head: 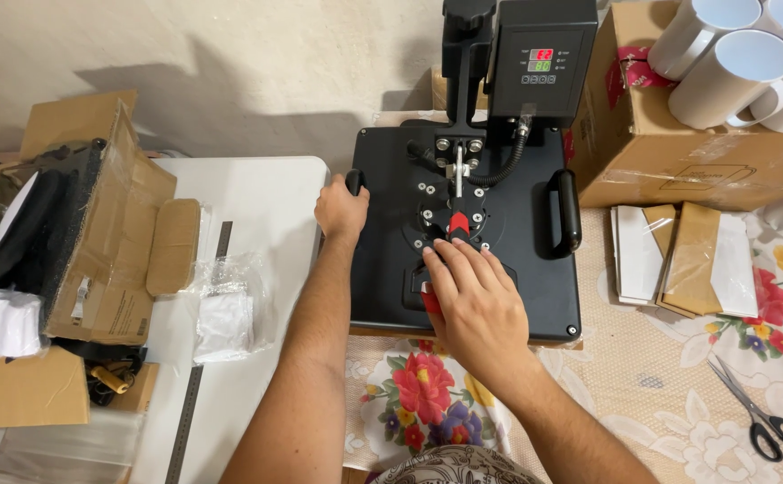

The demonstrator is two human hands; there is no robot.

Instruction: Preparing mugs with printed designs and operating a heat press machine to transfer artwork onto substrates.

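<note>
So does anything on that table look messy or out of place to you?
Mildly. The white mugs are piled on their sides atop a cardboard box, and the scissors lie open on the floral cloth. The black heat press looks intact.

Pale plaster wall (185,54) — hard shadow, white table (257,193), floral tablecloth (678,394) — beige.

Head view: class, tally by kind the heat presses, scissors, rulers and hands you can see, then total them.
heat press: 1
scissors: 1
ruler: 1
hands: 2, left hand and right hand
Total: 5
</note>
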